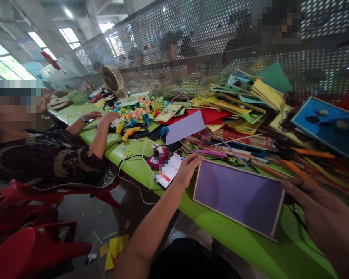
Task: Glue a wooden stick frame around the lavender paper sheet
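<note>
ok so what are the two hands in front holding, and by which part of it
A purple framed panel: the left hand has its upper left corner, the right hand its upper right corner.

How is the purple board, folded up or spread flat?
Spread flat. The purple board shows one broad face with no fold across it, and the left hand and right hand hold opposite ends.

Your bare left forearm [154, 226] slants up and rightward from the bottom edge, ending in your left hand [187, 169], its fingers [194, 158] pinched together. Your right hand [320, 207] enters from the right, thumb [292, 190] extended leftward, well apart from the left.
</note>
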{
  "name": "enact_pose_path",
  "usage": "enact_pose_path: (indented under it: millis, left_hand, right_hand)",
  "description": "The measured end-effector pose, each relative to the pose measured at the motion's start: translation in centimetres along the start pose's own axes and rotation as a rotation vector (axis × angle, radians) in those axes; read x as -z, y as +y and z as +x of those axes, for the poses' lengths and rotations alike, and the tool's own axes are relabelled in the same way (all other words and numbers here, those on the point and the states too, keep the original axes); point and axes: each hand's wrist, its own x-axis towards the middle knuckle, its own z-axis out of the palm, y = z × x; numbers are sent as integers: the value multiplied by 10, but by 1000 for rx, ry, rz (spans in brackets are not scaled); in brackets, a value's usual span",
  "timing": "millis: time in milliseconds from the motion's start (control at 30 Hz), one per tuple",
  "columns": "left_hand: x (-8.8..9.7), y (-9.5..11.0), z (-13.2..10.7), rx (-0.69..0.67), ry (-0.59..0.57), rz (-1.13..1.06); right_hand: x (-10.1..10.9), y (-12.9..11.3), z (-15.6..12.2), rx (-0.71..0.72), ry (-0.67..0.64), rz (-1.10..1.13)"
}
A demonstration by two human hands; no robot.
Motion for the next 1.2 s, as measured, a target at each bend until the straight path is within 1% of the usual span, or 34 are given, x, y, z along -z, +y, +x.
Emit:
enact_pose_path:
  millis: [67, 167, 367, 533, 600, 700, 800, 900, 1033, 1200]
  left_hand:
    - [-1, 3, -1, -28, -22, 66]
    - [0, 2, -1, -36, -35, 101]
    - [2, -3, 2, -41, -21, 106]
    - [0, 0, 0, -12, -58, 76]
    - [-1, 1, -1, 3, -56, 51]
    - [-2, 2, -2, 46, -35, 17]
    - [-1, 1, -2, 91, -51, -23]
    - [-1, 1, -1, 93, -60, -25]
    - [-2, 1, 1, 31, -29, 40]
    - [-2, 2, 0, 20, -36, 73]
  right_hand:
    - [1, 2, 2, -4, -21, -15]
    - [3, 5, 4, -7, -45, -28]
    - [1, 5, 1, 2, -23, -22]
    - [3, 10, 6, -30, -40, 12]
    - [3, 11, 7, -21, -27, 4]
    - [2, 9, 6, -13, -6, 7]
    - [0, 6, 4, -11, -1, 8]
    - [0, 4, 3, 9, 10, 8]
    - [0, 7, 4, -10, -45, 5]
    - [1, 11, 6, -18, -135, -52]
